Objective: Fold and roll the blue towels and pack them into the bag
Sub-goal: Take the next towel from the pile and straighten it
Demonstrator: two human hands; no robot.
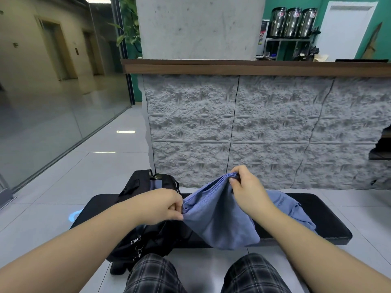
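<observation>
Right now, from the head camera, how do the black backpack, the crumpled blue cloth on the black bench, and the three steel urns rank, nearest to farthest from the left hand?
From the left hand:
1. Black backpack, directly beneath it.
2. Crumpled blue cloth, to the right on the black bench.
3. Three steel urns, far back, upper right.

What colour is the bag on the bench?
Black, with silver zipper pulls; the bag shows best in the head view.
</observation>
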